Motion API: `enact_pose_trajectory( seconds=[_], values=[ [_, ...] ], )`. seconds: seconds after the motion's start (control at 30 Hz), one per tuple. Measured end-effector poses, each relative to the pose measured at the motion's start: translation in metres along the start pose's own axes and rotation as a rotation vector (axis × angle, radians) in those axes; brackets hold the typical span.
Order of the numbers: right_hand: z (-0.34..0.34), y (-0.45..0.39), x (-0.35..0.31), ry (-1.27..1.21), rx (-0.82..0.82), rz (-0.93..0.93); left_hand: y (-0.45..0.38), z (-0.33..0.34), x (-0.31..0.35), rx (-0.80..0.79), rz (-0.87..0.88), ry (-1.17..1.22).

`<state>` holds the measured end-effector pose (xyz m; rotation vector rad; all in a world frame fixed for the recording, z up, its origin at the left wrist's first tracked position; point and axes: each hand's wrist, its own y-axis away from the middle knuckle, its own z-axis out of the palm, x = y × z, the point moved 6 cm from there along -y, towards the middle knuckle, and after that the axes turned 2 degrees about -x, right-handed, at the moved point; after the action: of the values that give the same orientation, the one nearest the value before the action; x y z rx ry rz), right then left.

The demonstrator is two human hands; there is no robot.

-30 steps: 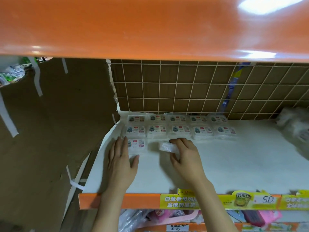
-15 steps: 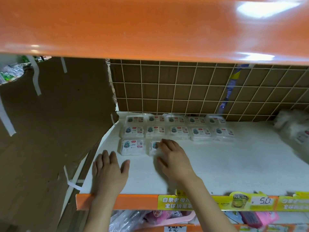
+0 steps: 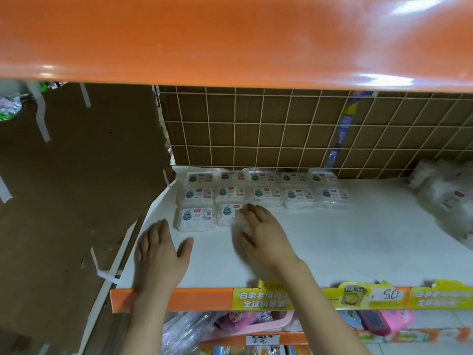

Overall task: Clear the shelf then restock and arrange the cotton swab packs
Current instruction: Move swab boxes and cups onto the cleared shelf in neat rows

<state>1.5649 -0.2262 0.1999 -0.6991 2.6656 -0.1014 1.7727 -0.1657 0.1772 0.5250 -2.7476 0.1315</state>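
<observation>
Head view: my right hand [image 3: 261,234] lies flat, fingers straight, on the second front-row cotton swab pack [image 3: 228,214]. My left hand [image 3: 160,254] rests spread, holding nothing, on the white shelf [image 3: 358,239] just in front of the corner pack [image 3: 195,219].

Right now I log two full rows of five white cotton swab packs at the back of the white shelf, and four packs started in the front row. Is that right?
Not quite. The head view shows two packs in the front row, not four: the left front pack, and a second pack under the right hand and its fingers. The two back rows of five on the white shelf stand as logged.
</observation>
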Motion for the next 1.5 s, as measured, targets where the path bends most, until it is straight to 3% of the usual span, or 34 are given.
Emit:
enact_pose_trajectory(
  seconds=[0.17,0.37,0.67,0.83,1.5],
  values=[
    [-0.029,0.026,0.030,-0.066,0.066,0.085,0.009,-0.012,0.025,0.114,0.016,0.076],
    [-0.067,0.064,0.091,-0.099,0.121,0.141,0.029,-0.002,0.110,0.227,0.121,0.133],
    [-0.136,0.172,0.225,-0.107,0.139,0.223,0.106,0.065,0.287,0.022,0.267,0.120],
    [-0.158,0.204,0.257,-0.094,0.158,0.230,0.141,0.087,0.353,-0.047,0.328,0.113],
    [-0.222,0.206,0.313,-0.056,0.380,0.290,0.111,0.088,0.406,-0.103,0.423,0.126]
  ],
)
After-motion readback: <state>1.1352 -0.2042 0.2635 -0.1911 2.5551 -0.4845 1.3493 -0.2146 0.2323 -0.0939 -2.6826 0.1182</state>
